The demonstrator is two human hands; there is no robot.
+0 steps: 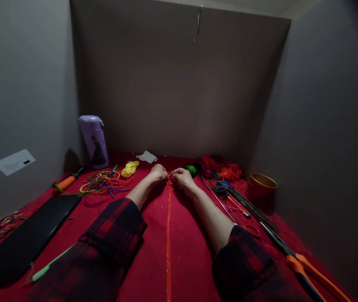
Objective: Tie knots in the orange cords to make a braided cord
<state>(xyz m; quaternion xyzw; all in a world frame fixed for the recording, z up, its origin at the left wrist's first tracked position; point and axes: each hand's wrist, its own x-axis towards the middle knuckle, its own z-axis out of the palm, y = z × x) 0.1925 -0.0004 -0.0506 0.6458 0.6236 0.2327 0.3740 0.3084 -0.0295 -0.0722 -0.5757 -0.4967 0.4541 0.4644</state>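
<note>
A long orange-red cord (168,235) runs straight up the middle of the red cloth, from the near edge to where both hands meet. My left hand (159,173) is closed at the cord's far end, its fingertips pinching the red strands there. Just to its right, my right hand (182,177) also pinches the strands (170,178), thumb and forefinger together. A small gap separates the two hands. The exact knot or loop between the fingers is too small to make out.
Yellow yarn (130,169), tangled coloured cords (103,182) and a purple bottle (94,140) stand left. A black flat case (31,239) lies nearer. Rightward are red yarn (229,172), a green yarn ball (191,170), a red-gold cup (262,188) and orange-handled scissors (295,260). Grey walls enclose three sides.
</note>
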